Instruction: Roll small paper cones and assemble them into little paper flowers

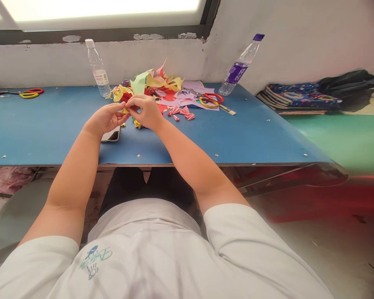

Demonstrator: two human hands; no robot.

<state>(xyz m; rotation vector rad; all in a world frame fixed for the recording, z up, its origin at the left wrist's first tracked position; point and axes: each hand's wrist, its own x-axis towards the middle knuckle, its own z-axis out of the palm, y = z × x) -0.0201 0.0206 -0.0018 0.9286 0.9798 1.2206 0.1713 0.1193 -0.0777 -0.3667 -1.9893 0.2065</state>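
Observation:
My left hand point(107, 117) and my right hand point(147, 111) meet above the blue table point(50, 128), fingers pinched together on a small folded yellow paper piece point(125, 110). Another small yellow folded piece point(137, 123) lies on the table just under my right hand. A phone point(112, 135) lies flat beneath my left wrist. Behind my hands is a heap of coloured paper scraps point(152, 83), yellow, green, pink and red. Several small pink folded pieces point(182, 112) lie to the right of my right hand.
A clear water bottle point(97, 68) stands behind left, and a purple-labelled bottle point(239, 66) leans at the wall behind right. Red-and-yellow scissors point(211, 99) lie on lilac paper, another pair point(29, 93) at far left. Stacked cloth and a black bag point(318, 93) sit right of the table.

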